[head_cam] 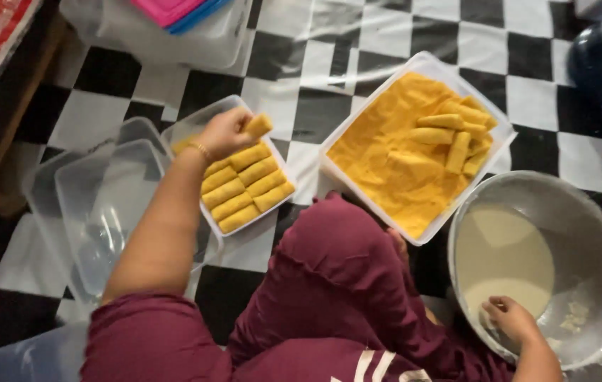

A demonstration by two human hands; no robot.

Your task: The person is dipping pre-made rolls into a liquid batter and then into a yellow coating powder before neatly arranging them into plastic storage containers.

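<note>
Head view: left hand at center-left of frame, fingers closed on a breaded roll, held over the small clear tray. Tray has 2 rows of breaded rolls w/ gap at the top end. Right hand at lower right, inside the gray bowl, fingers curled at the edge of the pale batter; can't tell if it holds anything. Crumb tray in center-right, several coated rolls lying in its upper right corner. Empty clear containers at left.

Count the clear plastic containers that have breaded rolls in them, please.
2: a small container under the left hand, which holds a roll; a large crumb-filled container right of it. Empty ones excluded.
</note>
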